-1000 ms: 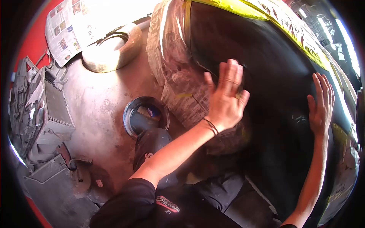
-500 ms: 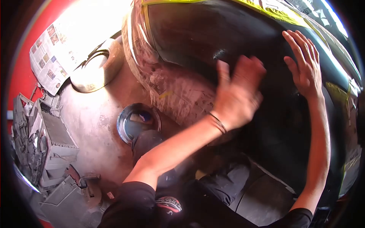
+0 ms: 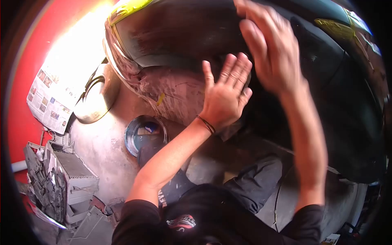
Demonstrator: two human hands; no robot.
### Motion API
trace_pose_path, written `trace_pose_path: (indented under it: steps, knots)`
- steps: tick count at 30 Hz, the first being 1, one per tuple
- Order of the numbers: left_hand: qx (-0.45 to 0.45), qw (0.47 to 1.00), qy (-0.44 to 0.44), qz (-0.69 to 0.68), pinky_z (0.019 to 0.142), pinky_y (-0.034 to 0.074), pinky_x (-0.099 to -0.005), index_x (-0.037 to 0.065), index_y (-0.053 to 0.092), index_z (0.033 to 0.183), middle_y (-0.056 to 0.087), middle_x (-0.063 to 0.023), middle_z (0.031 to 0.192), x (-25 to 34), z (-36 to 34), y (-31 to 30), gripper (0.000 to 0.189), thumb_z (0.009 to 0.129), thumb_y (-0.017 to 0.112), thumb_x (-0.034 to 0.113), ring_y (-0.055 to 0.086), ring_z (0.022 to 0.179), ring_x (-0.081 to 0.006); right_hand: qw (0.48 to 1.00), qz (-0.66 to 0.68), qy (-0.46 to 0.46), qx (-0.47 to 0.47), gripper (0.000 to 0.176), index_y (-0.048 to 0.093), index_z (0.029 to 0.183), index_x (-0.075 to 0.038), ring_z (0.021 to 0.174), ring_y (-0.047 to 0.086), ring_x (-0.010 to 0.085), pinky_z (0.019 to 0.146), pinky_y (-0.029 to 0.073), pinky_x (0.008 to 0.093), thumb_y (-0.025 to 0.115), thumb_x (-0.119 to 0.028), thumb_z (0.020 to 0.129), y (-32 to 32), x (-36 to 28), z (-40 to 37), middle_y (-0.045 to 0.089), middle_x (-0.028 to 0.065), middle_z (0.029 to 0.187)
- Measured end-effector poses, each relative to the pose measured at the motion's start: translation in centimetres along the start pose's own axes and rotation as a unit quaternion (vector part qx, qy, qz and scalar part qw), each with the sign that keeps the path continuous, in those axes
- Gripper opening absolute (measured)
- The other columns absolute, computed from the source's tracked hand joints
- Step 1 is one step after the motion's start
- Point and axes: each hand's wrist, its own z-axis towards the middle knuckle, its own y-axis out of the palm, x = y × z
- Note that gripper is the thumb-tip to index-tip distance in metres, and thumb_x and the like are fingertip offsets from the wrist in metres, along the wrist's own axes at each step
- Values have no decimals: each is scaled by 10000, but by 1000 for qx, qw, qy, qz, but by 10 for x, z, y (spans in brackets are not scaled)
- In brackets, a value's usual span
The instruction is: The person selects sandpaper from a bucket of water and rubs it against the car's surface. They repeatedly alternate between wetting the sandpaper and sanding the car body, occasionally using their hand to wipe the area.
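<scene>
A dark, glossy vehicle panel curves across the top and right, with dusty masking film below its edge. My left hand, with thin dark bands at the wrist, lies at the panel's lower edge, fingers spread and nothing seen in it. Up and to the right, my right hand is raised over the panel, slightly blurred, its thumb apart from the fingers and no object visible. Whether either palm touches the surface is hard to tell.
A round basin stands on the floor by my leg. Beyond it lies a tire-like ring, near newspaper on a red wall. Grey plastic parts are piled at the lower left. Yellow tape borders the panel.
The view has shifted. My left hand has moved left and down along the panel's edge with its fingers spread. My right hand has moved up and left, closer to the camera.
</scene>
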Motion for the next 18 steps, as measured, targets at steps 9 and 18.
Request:
trace_pose_path:
  steps: [9, 18]
  knots:
    - [124, 971, -203, -7, 1311, 23, -804, 176, 198, 1835, 149, -84, 1917, -148, 10, -35, 694, 1220, 437, 388, 140, 1766, -311, 786, 435, 431, -87, 384, 705, 1483, -98, 965, 750, 298, 911, 603, 437, 631, -148, 1109, 70, -152, -288, 835, 104, 1152]
    - [23, 982, -110, 155, 1343, -11, -756, 191, 189, 1842, 155, -46, 1919, -35, 5, -19, 738, 1183, 468, 376, 131, 1769, -275, 719, 549, 383, -187, 426, 598, 1573, -83, 973, 772, 296, 916, 616, 429, 588, -234, 1175, 153, -227, -306, 816, 127, 1184]
